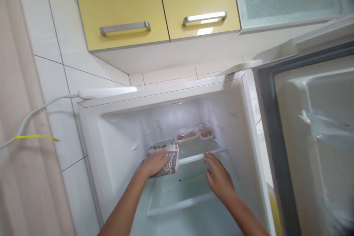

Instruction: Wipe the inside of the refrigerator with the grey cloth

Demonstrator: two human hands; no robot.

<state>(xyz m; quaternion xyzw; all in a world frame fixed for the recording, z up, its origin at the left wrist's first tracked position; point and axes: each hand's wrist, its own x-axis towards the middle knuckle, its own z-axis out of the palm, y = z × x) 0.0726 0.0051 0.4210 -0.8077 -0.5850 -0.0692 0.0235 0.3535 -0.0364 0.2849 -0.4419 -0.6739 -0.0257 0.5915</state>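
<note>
My left hand (pixel 155 163) rests on a folded cloth (pixel 173 155) with a grey and cream pattern, its fingers laid over the top. The cloth lies at the left front of the upper glass shelf (pixel 190 147) inside an open refrigerator. Near that shelf's white front edge, my right hand (pixel 219 179) has its thumb apart from its fingers and holds nothing. Whether its fingertips touch the edge I cannot tell. Farther back on the shelf sit a clear-wrapped food tray (pixel 186 135) and a smaller food container (pixel 205 132).
A lower glass shelf (pixel 177 191) spans the compartment. The refrigerator door (pixel 315 147) stands open at the right. Yellow cupboards (pixel 118 3) hang above, and a pale cable (pixel 35 110) with a yellow tie (pixel 35 136) runs at the left.
</note>
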